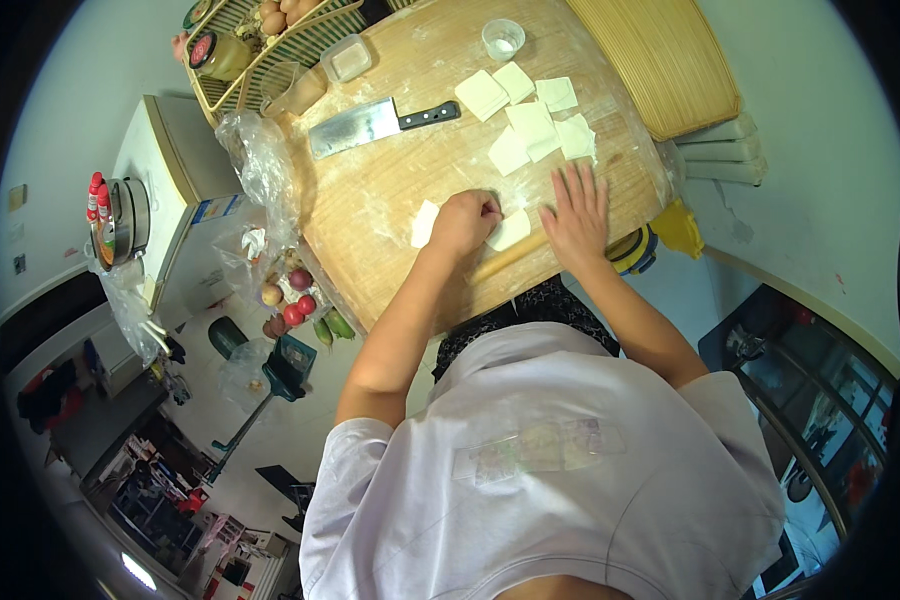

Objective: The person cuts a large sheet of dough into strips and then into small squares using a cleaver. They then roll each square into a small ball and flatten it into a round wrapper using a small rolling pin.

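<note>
My left hand (465,222), its fingers curled, is between two square dough sheets on a floured wooden board (367,225). One dough sheet (424,223) lies partly behind it; the other dough sheet (511,230) is at its fingertips, and whether they pinch anything is hidden. My right hand (579,214) lies palm down with fingers apart, beside a wooden rolling pin (508,259). Just beyond its fingertips are several stacked and overlapping dough squares (532,127). A cleaver (356,127) with a black handle (429,115) rests farther back on the board.
A small clear cup (503,39) and a plastic container (346,58) stand at the board's back. Beyond the left corner is a basket (300,49) with eggs and a jar. A crumpled plastic bag (259,161) borders the left edge; a slatted mat (660,67) is at the right.
</note>
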